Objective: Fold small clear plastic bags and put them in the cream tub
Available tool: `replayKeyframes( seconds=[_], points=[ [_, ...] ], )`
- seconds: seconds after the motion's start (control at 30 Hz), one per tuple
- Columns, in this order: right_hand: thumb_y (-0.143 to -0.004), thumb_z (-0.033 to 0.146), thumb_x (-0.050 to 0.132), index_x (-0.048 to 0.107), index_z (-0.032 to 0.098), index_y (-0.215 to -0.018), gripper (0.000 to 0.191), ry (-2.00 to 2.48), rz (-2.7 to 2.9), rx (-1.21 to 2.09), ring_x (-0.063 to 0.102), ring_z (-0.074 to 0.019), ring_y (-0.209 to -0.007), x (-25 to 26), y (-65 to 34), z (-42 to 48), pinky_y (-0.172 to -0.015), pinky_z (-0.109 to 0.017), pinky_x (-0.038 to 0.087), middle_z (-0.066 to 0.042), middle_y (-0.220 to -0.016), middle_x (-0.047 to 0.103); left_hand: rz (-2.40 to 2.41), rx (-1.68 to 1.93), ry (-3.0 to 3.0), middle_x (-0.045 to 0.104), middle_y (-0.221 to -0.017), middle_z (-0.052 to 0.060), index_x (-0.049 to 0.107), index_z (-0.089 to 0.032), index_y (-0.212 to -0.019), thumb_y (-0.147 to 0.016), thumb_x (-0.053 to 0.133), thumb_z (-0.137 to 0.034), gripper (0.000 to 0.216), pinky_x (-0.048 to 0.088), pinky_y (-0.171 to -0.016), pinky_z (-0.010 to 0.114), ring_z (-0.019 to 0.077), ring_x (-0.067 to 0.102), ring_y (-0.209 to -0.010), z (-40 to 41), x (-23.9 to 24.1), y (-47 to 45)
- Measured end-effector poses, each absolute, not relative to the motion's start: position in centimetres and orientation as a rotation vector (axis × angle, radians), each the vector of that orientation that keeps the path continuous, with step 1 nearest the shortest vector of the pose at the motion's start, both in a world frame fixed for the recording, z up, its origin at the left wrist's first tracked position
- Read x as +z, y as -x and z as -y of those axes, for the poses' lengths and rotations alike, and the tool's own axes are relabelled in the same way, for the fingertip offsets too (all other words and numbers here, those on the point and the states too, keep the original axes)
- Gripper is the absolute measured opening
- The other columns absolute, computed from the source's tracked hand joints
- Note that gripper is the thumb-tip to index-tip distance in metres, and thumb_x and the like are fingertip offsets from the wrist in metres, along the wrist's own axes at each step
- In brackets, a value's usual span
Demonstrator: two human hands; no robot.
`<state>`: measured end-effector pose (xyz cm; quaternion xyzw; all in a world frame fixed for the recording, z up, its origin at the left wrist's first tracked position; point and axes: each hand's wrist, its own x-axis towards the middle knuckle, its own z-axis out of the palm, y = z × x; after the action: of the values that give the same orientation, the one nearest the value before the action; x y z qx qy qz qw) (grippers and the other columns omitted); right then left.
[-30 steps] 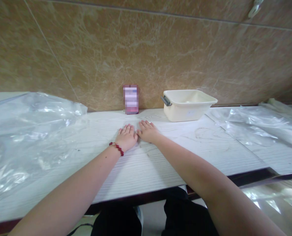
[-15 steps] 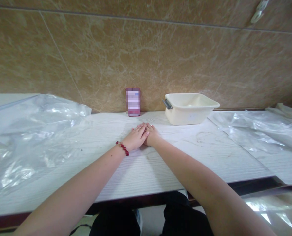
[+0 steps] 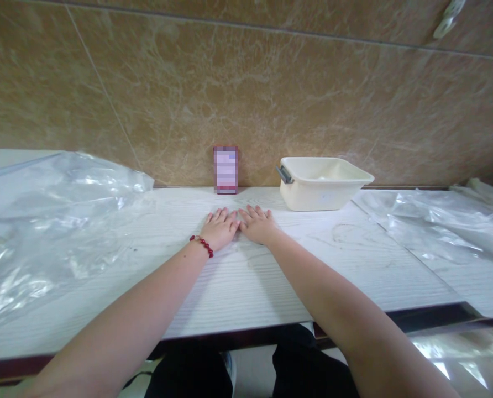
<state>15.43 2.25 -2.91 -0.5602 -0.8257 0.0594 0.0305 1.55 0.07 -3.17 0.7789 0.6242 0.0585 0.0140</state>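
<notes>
My left hand (image 3: 220, 228) lies palm down on the white wood-grain table (image 3: 238, 293), its fingers stretched out and apart. A dark red bead bracelet (image 3: 205, 245) circles that wrist. Beside it my right hand (image 3: 258, 224) rests flat too, fingers spread, holding nothing. The two thumbs meet or nearly meet between the hands. Just beyond them a phone (image 3: 226, 170) with a blurred screen leans upright against the wall. To the right of the phone stands a cream plastic bin (image 3: 327, 190) with a grey handle clip (image 3: 284, 174) on its left end.
Crumpled clear plastic (image 3: 76, 221) covers the table's left part. More clear plastic sheeting (image 3: 445, 221) lies at the right, past a seam in the tabletop. A brown marbled wall (image 3: 246, 88) closes off the back. My dark-clothed legs (image 3: 188, 370) are below the front edge.
My hands have drawn apart sideways. The left one was lying over the right; now both lie flat side by side. The view has shifted slightly.
</notes>
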Motion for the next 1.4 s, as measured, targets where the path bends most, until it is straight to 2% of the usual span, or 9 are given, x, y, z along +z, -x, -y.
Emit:
replayKeyframes(
  seconds=[0.2,0.33,0.4,0.53,0.73,0.93,1.07,1.2,1.4],
  points=[
    [-0.075,0.056,0.024,0.020,0.025,-0.129,0.063,1.965,2.404,0.111,0.011,-0.0309,-0.121,-1.5,-18.4,-2.1,-0.090,-0.055,0.008,-0.008,-0.135,0.017,-1.989,0.172,-2.405,0.022,-0.134,0.014,0.028,-0.022,-0.126,-0.076,0.020,-0.056,0.061,0.014,-0.095,0.042,0.0282,0.016,-0.122,0.0,-3.2,-1.5],
    [-0.073,0.042,0.040,0.052,0.021,-0.107,0.042,1.897,2.424,-0.031,0.042,-0.0277,-0.101,1.1,-19.8,-0.9,-0.080,-0.043,0.032,-0.012,-0.109,0.047,-1.993,0.169,-2.384,0.021,-0.134,0.015,0.027,-0.022,-0.126,-0.073,0.019,-0.060,0.066,0.013,-0.095,0.042,0.0290,0.016,-0.122,0.0,-3.0,-1.6],
    [-0.074,0.036,0.039,0.060,0.022,-0.092,0.031,1.676,2.595,-0.005,0.049,-0.0218,-0.090,2.2,-19.9,-0.2,-0.075,-0.034,0.036,-0.009,-0.098,0.053,-1.990,0.175,-2.388,0.021,-0.134,0.015,0.028,-0.022,-0.126,-0.072,0.017,-0.062,0.067,0.013,-0.095,0.042,0.0289,0.016,-0.122,0.1,-3.0,-1.6],
    [-0.069,0.038,0.046,0.062,0.025,-0.085,0.026,1.338,2.839,-0.015,0.051,-0.0186,-0.083,2.9,-19.2,0.7,-0.071,-0.031,0.037,-0.005,-0.090,0.056,-1.994,0.158,-2.392,0.021,-0.134,0.014,0.027,-0.023,-0.126,-0.072,0.016,-0.063,0.069,0.012,-0.095,0.041,0.0280,0.015,-0.122,0.1,-3.1,-1.6],
    [-0.070,0.030,0.045,0.063,0.023,-0.080,0.022,1.396,2.900,-0.125,0.052,-0.0212,-0.083,2.8,-18.0,1.7,-0.072,-0.036,0.036,-0.006,-0.088,0.058,-2.005,0.144,-2.404,0.021,-0.134,0.013,0.026,-0.024,-0.127,-0.072,0.015,-0.063,0.069,0.013,-0.095,0.041,0.0278,0.015,-0.122,-0.1,-3.3,-1.5],
    [-0.071,0.024,0.039,0.060,0.021,-0.082,0.024,1.372,2.863,-0.131,0.052,-0.0190,-0.084,2.2,-18.0,1.4,-0.067,-0.029,0.037,-0.006,-0.092,0.057,-2.010,0.149,-2.381,0.021,-0.134,0.013,0.024,-0.019,-0.128,-0.072,0.011,-0.063,0.072,0.012,-0.095,0.042,0.0270,0.013,-0.123,0.4,-2.7,-1.6],
    [-0.072,0.026,0.040,0.059,0.022,-0.084,0.022,1.337,2.799,-0.097,0.052,-0.0171,-0.080,1.6,-18.4,0.8,-0.065,-0.026,0.036,-0.005,-0.089,0.058,-1.842,0.174,-2.541,0.021,-0.134,0.013,0.021,-0.014,-0.128,-0.066,0.025,-0.067,0.082,0.007,-0.097,0.041,0.0256,0.011,-0.123,1.6,-2.0,-1.9],
    [-0.072,0.025,0.042,0.058,0.020,-0.083,0.021,1.273,2.736,-0.063,0.051,-0.0156,-0.078,1.5,-18.7,0.5,-0.065,-0.024,0.035,-0.005,-0.088,0.057,-1.670,0.165,-2.597,0.030,-0.131,0.012,0.027,-0.014,-0.126,-0.072,0.028,-0.058,0.070,0.011,-0.097,0.040,0.0236,0.023,-0.120,2.0,-1.8,-2.1],
    [-0.073,0.022,0.042,0.057,0.015,-0.083,0.019,1.150,2.612,0.056,0.049,-0.0134,-0.077,1.8,-18.6,0.2,-0.070,-0.023,0.034,-0.005,-0.082,0.056,-1.568,0.220,-2.621,0.035,-0.128,0.008,0.031,-0.018,-0.123,-0.080,0.029,-0.027,0.044,0.015,-0.097,0.039,0.0198,0.029,-0.118,1.9,-1.9,-2.1]
  ],
)
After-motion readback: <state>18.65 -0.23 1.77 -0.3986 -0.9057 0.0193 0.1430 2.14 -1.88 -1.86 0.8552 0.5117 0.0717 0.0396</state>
